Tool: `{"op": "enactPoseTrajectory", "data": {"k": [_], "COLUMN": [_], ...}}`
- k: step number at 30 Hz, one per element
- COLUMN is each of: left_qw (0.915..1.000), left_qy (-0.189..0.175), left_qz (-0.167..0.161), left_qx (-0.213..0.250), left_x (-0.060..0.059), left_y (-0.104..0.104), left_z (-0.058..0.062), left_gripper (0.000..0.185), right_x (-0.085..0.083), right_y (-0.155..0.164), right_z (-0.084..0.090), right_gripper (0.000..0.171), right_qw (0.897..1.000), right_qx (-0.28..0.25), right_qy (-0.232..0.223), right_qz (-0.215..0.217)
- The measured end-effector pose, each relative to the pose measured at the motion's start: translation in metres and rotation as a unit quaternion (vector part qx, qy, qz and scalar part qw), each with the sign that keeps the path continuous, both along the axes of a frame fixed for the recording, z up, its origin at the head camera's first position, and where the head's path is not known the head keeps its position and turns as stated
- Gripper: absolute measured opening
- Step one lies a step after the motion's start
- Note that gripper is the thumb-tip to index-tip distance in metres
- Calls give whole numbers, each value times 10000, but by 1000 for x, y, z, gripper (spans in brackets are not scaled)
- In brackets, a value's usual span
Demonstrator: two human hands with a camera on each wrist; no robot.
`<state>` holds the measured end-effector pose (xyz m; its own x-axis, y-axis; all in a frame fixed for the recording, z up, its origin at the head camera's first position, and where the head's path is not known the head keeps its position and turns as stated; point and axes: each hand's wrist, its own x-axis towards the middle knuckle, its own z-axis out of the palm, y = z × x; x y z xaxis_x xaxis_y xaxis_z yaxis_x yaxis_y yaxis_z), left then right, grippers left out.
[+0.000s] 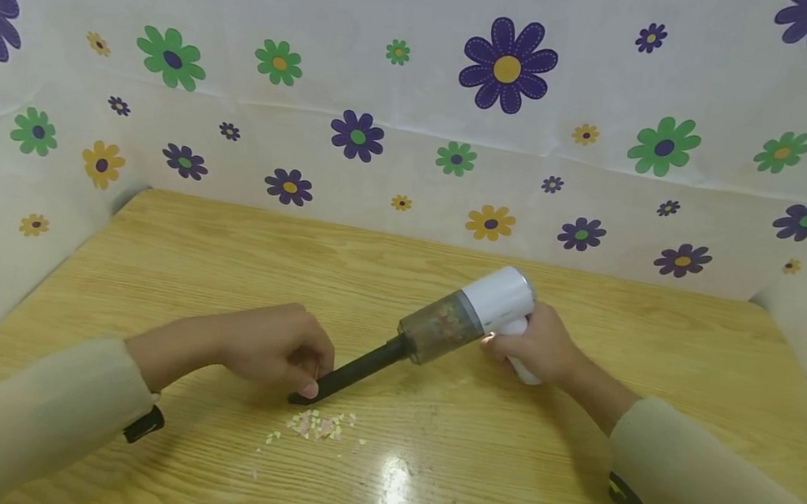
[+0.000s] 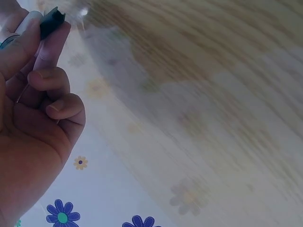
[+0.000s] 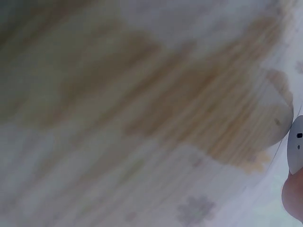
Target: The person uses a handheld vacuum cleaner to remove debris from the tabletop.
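crumbs [image 1: 317, 426] on table [image 1: 573, 475], before nozzle [image 1: 351, 373]

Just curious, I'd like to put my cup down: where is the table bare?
The table is bare at the far left corner by the flowered wall, and behind the handheld vacuum. It is crowded mid-front: left hand, black nozzle, crumbs, right hand.
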<state>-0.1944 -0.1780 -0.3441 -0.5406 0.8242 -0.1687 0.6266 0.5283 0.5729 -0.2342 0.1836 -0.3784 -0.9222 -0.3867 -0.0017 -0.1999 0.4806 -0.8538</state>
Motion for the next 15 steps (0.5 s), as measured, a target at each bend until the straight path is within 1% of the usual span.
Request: {"op": "enactPoseTrajectory", "data": {"k": [8, 15], "left_qw": [9999, 9991], "left_qy": [71, 132], "left_qz": [-142, -399], "left_qx": [16, 90], "left_x": [-3, -3], "left_y": [15, 29], "left_z": [-1, -3], "left_gripper": [6, 10], "right_x": [2, 9], "right_y": [17, 29], "right_z": [-1, 1], "right_gripper": [29, 29], "right_qw": [10000, 9999], "right_qx": [16, 39], "right_qy": [-28, 30], "right_qz": [-80, -133]}}
